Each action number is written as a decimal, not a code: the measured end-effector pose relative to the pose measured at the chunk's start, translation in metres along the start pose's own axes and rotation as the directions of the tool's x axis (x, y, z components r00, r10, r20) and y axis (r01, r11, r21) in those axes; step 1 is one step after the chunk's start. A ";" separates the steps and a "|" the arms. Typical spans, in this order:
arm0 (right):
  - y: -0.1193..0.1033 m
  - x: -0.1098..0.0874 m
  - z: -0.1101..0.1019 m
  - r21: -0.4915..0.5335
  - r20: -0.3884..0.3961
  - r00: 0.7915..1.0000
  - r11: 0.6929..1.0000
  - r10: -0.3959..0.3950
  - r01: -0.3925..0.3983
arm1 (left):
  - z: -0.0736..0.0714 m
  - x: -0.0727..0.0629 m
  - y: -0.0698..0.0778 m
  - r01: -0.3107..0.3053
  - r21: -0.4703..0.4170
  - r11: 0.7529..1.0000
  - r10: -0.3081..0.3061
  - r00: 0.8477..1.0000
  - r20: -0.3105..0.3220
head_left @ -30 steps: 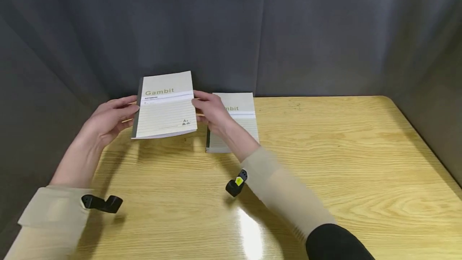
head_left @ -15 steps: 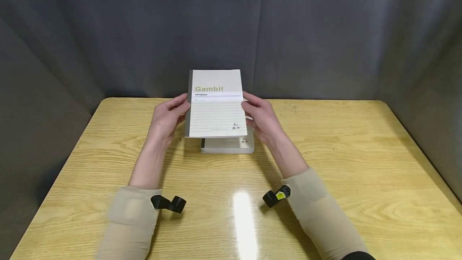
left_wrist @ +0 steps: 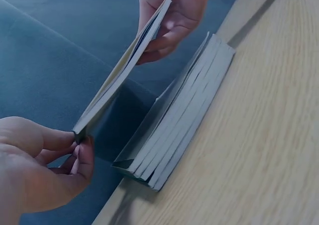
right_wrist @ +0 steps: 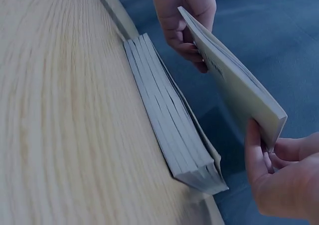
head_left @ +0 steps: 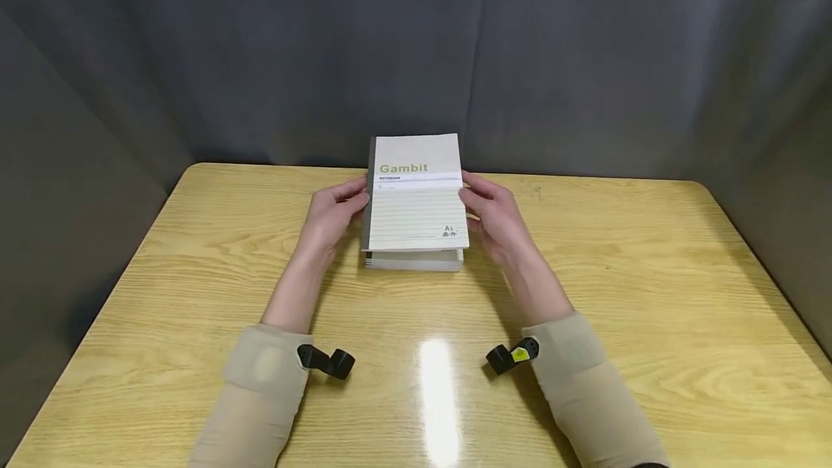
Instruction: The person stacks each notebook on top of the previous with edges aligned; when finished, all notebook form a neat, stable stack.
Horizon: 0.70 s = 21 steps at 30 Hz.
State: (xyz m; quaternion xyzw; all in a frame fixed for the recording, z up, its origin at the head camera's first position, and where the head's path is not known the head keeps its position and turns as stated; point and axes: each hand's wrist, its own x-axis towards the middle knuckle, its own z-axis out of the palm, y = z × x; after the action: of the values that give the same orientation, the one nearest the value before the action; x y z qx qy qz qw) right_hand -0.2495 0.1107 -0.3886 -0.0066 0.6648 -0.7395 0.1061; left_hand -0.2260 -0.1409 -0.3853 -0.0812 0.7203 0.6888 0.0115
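A pale notebook (head_left: 416, 211) marked "Gambit", with a dark spine on its left, is held level between both hands. My left hand (head_left: 330, 217) pinches its spine edge between thumb and fingers. On the opposite edge, my right hand (head_left: 495, 217) pinches it the same way. Below it a stack of several notebooks (head_left: 416, 263) lies on the table, mostly hidden by the held one in the head view. Both wrist views show a gap between the held notebook and the stack (left_wrist: 177, 115). The stack's top cover (right_wrist: 199, 130) lifts slightly at one edge.
The wooden table (head_left: 650, 295) has its back edge just behind the stack. A dark grey curtain (head_left: 325, 49) hangs along the back and sides. Black wrist cameras (head_left: 328, 362) stick out inward from the sleeves. A bright light reflection (head_left: 438, 396) lies on the near tabletop.
Both hands have carried the notebook from the left to the right, over the stack, then lowered it closer. The notebook now covers most of the stack in the head view.
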 end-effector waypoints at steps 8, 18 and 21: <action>0.005 0.001 -0.008 -0.003 -0.026 0.999 0.999 0.040 -0.040 | 0.005 -0.001 -0.001 0.031 0.043 0.999 -0.032 0.999 0.036; 0.002 0.003 -0.012 -0.082 -0.041 0.997 0.994 0.063 -0.066 | 0.011 0.000 -0.001 0.033 0.052 0.998 -0.035 0.999 0.037; 0.002 0.004 -0.014 -0.082 -0.043 0.997 0.994 0.066 -0.069 | 0.013 0.001 -0.002 0.028 0.048 0.998 -0.029 0.999 0.038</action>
State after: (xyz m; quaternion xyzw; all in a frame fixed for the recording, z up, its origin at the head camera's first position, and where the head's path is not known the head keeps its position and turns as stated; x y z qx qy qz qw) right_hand -0.2549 0.1239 -0.3929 0.0263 0.6970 -0.7070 0.1172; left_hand -0.2276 -0.1282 -0.3883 -0.0779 0.7348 0.6728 0.0371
